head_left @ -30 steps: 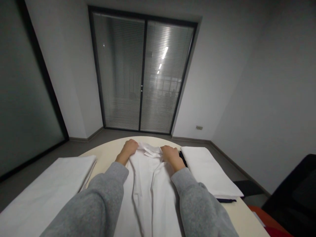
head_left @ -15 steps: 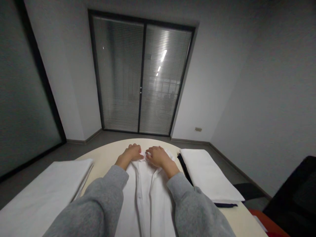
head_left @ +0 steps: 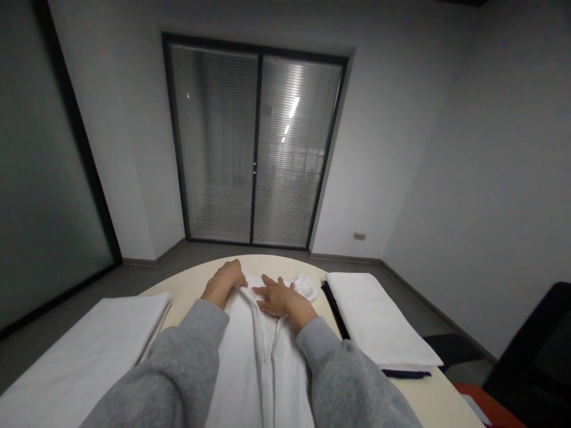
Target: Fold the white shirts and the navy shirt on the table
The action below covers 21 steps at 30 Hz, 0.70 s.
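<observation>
A white cloth garment (head_left: pixel 241 356) lies lengthwise on the cream table, with long folds running down its middle and a bunched part at the far end. My left hand (head_left: pixel 228 278) is closed on its far left edge, fingers curled over the fabric. Just to the right, my right hand (head_left: pixel 275 297) rests on the cloth with its fingers spread. Part of the garment's right side is hidden by my right forearm.
Folded white cloth (head_left: pixel 98 339) lies at the left. At the right, another folded white cloth (head_left: pixel 379 318) sits over something dark on the round table (head_left: pixel 178 303). A black chair (head_left: pixel 530 351) stands beyond the right edge.
My left hand has moved left, drawing the garment's edge with it. My right hand has shifted slightly nearer and spread its fingers, and more of the bunched far end shows.
</observation>
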Each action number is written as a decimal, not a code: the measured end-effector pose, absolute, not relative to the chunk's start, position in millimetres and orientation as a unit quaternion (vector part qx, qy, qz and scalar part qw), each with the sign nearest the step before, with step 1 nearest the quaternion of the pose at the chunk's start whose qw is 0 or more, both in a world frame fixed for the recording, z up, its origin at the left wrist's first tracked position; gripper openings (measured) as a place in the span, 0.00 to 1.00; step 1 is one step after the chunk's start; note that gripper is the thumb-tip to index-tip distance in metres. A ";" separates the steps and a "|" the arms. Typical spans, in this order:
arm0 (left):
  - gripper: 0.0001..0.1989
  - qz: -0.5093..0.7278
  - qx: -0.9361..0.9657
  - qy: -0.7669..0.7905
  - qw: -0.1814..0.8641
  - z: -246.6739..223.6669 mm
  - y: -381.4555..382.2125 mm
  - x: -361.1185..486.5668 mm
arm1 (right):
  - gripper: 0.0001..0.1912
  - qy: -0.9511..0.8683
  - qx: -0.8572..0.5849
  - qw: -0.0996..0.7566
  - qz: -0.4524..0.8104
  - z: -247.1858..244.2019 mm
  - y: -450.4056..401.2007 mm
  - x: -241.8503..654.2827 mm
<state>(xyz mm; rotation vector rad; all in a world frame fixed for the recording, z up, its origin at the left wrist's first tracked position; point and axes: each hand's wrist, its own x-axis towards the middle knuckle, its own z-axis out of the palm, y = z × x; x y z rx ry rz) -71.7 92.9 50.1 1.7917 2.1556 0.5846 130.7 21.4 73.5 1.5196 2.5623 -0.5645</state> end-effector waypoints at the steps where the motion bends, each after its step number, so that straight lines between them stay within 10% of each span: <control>1: 0.30 0.220 0.613 0.743 0.155 51.5 93.9 -71.1 | 0.30 0.845 0.500 0.051 -0.183 73.3 21.1 130.5; 21: 0.13 0.482 0.542 0.490 0.484 17.9 92.7 -30.6 | 0.21 0.845 0.516 0.059 -0.131 83.7 40.5 148.2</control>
